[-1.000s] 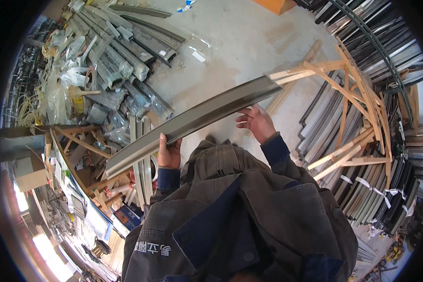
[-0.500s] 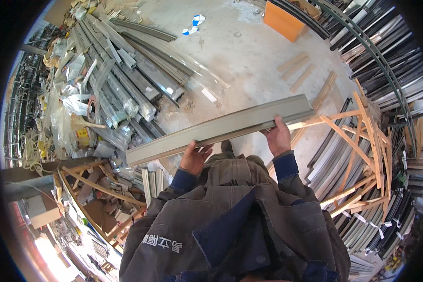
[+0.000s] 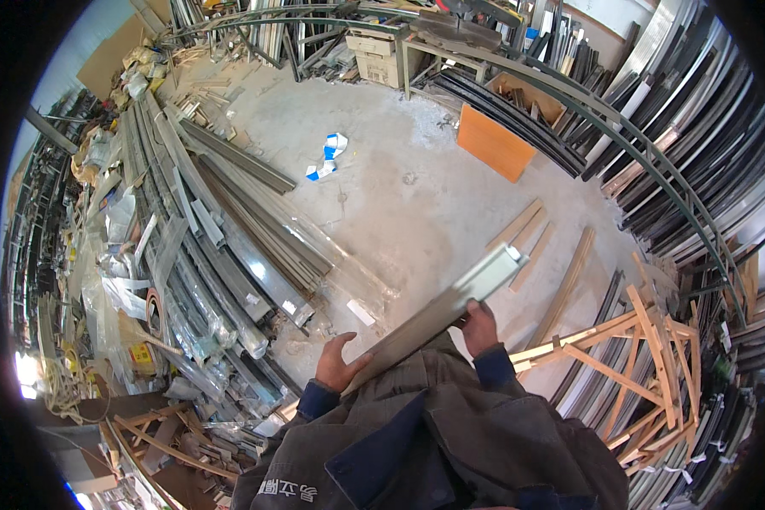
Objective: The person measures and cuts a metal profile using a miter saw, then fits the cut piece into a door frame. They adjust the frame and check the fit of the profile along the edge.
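Note:
A long grey-green metal profile point(image 3: 425, 319) slants across in front of my body, its pale open end point(image 3: 512, 258) pointing up and to the right. My right hand point(image 3: 480, 329) grips its near side close to that end, with the fingertips hidden beneath it. My left hand point(image 3: 337, 361) is at the lower left part of the profile, one finger stretched off along the far side and another digit against the metal. The lower end is partly hidden by my left hand and sleeve.
Wrapped profiles point(image 3: 221, 280) lie in a long pile on the left. An orange board point(image 3: 495, 143) leans at the back right. Wooden strips point(image 3: 565, 285) lie on the floor, a wooden frame point(image 3: 654, 357) stands at the right, and profile racks point(image 3: 697, 110) line the far right.
The profile has turned from nearly crosswise to a steeper slant, its right end now pointing up and away. Both hands have moved lower in the picture with it. The view has tilted up, showing more far floor.

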Motion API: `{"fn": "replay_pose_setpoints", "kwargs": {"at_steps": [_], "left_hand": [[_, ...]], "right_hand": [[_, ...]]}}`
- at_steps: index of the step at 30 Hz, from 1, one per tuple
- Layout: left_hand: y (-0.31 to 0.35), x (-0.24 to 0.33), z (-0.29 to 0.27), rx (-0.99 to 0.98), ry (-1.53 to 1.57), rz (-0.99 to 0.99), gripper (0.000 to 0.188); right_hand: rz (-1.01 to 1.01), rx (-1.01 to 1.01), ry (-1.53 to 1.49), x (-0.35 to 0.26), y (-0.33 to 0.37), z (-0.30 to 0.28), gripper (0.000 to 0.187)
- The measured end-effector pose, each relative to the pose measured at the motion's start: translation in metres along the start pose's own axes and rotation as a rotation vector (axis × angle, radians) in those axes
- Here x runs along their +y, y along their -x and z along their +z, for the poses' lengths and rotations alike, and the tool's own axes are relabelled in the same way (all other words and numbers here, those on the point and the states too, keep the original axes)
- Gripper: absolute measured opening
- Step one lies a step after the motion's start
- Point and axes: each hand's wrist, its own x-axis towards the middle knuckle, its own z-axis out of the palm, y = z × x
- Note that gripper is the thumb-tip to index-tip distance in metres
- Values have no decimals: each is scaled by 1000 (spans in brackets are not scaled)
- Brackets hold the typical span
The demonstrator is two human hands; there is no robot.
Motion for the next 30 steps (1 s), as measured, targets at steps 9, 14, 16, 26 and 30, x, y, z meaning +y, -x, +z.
{"fn": "replay_pose_setpoints", "kwargs": {"at_steps": [9, 14, 16, 26, 30], "left_hand": [[-190, 41, -30, -144, 65, -319, 59], [-336, 22, -30, -158, 55, -337, 59], [-397, -5, -27, -159, 76, -308, 58], [-722, -17, -124, -313, -124, -173, 60], [-822, -14, -152, -364, -143, -253, 59]], "right_hand": [[107, -343, 73, -113, -225, 127, 49], [133, -217, 157, -135, -355, 156, 45], [150, -178, 185, -142, -407, 167, 45], [276, 255, 223, -163, -615, 168, 42], [405, 285, 237, -164, -690, 178, 40]]}}
